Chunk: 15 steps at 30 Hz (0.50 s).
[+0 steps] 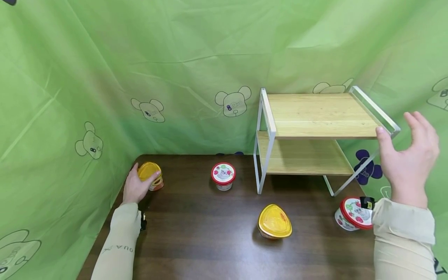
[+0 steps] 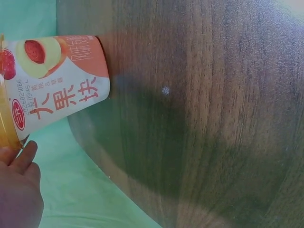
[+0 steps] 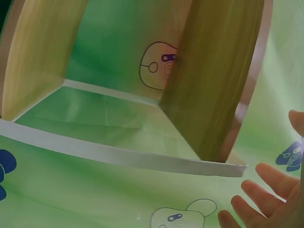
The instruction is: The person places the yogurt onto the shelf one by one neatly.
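Observation:
At the table's far left corner, my left hand [image 1: 135, 187] holds a yogurt cup [image 1: 156, 182] by its yellow lid, thumb on one side and fingers on the other. The left wrist view shows the cup [image 2: 61, 78] with a peach picture and orange print, the left fingers [image 2: 23, 159] at the lid's rim. My right hand [image 1: 409, 155] is raised beside the right end of a two-tier wooden shelf [image 1: 322, 114], thumb and fingers spread wide with nothing between them. In the right wrist view its fingers [image 3: 266, 199] appear near the shelf's white metal frame [image 3: 118, 154].
A red-lidded tub [image 1: 223, 174] stands left of the shelf. In front of the shelf is a yellow-lidded cup [image 1: 274, 222]. Another red-lidded tub [image 1: 350, 214] sits partly behind the right sleeve. Green printed cloth [image 1: 182, 77] encloses the brown table [image 1: 196, 241].

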{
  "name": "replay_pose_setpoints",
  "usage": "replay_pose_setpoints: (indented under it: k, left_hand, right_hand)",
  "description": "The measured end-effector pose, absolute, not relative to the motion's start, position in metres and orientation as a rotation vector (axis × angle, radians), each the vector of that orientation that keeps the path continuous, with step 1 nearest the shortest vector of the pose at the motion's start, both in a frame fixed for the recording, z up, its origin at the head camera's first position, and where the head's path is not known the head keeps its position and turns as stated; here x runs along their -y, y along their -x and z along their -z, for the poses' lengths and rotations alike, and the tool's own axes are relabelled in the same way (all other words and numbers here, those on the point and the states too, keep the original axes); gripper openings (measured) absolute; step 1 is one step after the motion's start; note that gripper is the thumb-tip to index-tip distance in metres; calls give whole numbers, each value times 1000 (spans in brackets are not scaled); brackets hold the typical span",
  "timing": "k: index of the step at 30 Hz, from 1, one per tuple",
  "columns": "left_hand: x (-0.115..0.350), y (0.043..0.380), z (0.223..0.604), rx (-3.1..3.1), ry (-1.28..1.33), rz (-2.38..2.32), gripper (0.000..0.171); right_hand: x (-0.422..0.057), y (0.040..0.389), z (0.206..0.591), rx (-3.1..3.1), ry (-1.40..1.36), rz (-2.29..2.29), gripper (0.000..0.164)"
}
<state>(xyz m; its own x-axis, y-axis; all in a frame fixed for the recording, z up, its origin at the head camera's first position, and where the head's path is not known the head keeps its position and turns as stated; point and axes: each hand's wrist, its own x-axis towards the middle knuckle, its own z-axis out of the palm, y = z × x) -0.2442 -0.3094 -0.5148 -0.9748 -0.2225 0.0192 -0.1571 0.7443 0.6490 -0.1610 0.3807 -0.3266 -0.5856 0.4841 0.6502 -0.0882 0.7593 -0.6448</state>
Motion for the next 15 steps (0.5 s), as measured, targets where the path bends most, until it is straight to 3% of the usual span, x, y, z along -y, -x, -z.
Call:
replay_pose_setpoints:
  k: [15]
  left_hand:
    - [303,243,519,2818,-276,982,126]
  right_hand:
    - [-383,166,337,2126,317,-818,61]
